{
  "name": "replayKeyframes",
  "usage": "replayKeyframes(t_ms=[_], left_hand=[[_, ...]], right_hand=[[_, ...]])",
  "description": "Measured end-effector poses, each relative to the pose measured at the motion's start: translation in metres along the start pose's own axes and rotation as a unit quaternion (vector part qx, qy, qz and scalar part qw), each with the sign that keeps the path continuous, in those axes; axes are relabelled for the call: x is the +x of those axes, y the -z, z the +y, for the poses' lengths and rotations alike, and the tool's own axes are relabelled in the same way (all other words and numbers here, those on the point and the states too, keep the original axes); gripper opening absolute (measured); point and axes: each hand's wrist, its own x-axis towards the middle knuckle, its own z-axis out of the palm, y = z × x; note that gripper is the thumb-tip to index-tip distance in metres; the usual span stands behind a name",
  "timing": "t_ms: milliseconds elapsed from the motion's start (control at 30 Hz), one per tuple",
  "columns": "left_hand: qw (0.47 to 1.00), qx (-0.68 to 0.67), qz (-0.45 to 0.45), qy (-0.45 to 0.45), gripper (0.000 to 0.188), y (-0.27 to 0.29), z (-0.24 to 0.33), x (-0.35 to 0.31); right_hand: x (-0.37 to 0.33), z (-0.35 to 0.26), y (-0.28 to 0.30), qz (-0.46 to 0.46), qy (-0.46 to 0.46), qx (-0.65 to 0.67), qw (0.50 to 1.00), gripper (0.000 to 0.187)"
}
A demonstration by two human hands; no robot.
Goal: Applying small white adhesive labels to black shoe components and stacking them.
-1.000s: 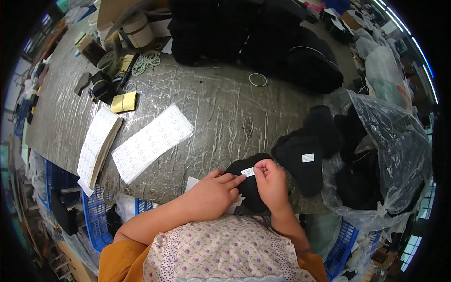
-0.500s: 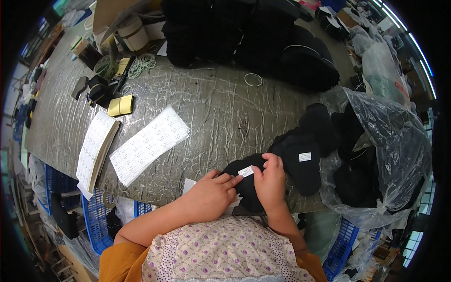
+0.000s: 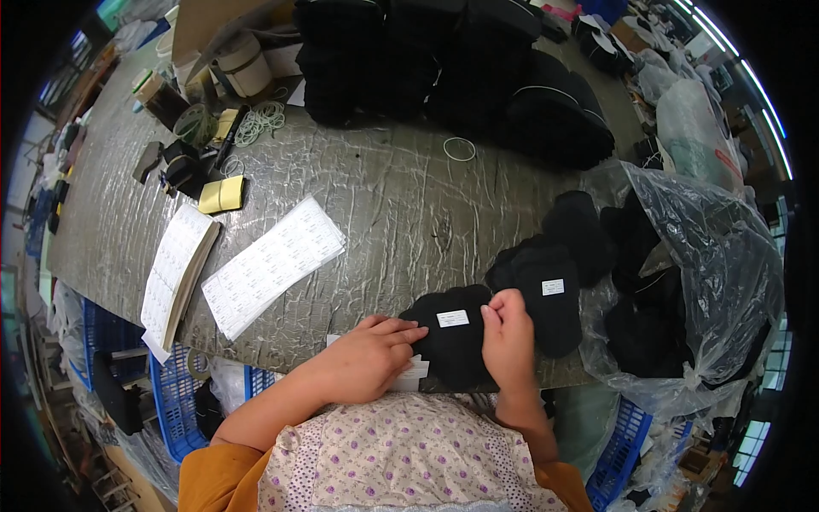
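Note:
In front of me lies a black cloth piece (image 3: 452, 350) with rounded ends, its exact kind unclear. A small white label (image 3: 453, 318) sits flat on its upper part. My left hand (image 3: 367, 357) rests with fingers stretched out, their tips on the piece's left edge. White label strips (image 3: 415, 373) stick out from under that hand. At the piece's right edge my right hand (image 3: 509, 341) is closed, thumb and fingers pressed together. Whatever those fingers grip, if anything, is hidden. Just beyond it lies another labelled black piece (image 3: 550, 320), overlapping more black pieces.
Two stacks of printed label sheets (image 3: 273, 266) (image 3: 177, 273) lie on the left of the table. Behind them are a yellow pad (image 3: 221, 194), rubber bands (image 3: 260, 122) and jars. Tall black bundles (image 3: 452, 77) line the back. A clear plastic bag (image 3: 717, 256) with black pieces stands right.
My right hand has moved off the label to the right edge of the black piece. The left hand has slid slightly left, uncovering the label, which now lies flat.

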Motion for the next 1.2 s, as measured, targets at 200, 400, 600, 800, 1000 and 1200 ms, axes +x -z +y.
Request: replayKeyframes(t_ms=[200, 400, 600, 800, 1000, 1200], left_hand=[[0.997, -0.064, 0.042, 0.033, 0.021, 0.002, -0.003, 0.002], [0.974, -0.159, 0.149, 0.057, 0.018, -0.003, -0.014, 0.006], [0.968, -0.173, 0.179, 0.042, 0.023, -0.003, -0.009, 0.010], [0.983, -0.001, 0.152, 0.102, 0.019, 0.013, -0.008, -0.001], [1.000, 0.012, -0.005, 0.022, 0.018, 0.011, -0.011, -0.014], [1.000, -0.020, -0.003, 0.021, 0.024, 0.008, -0.010, -0.007]], right_hand=[[0.022, 0.001, 0.078, 0.121, -0.024, 0.077, 0.989, 0.008], [0.016, -0.006, 0.068, 0.093, 0.056, -0.069, 0.992, 0.013], [-0.026, -0.001, -0.012, -0.231, -0.080, 0.288, 0.926, 0.010], [-0.019, -0.015, -0.006, -0.109, 0.113, 0.178, 0.971, 0.010], [-0.017, 0.005, 0.002, -0.025, 0.039, 0.056, 0.997, 0.033], [-0.022, 0.000, -0.005, -0.051, -0.032, 0.125, 0.990, 0.034]])
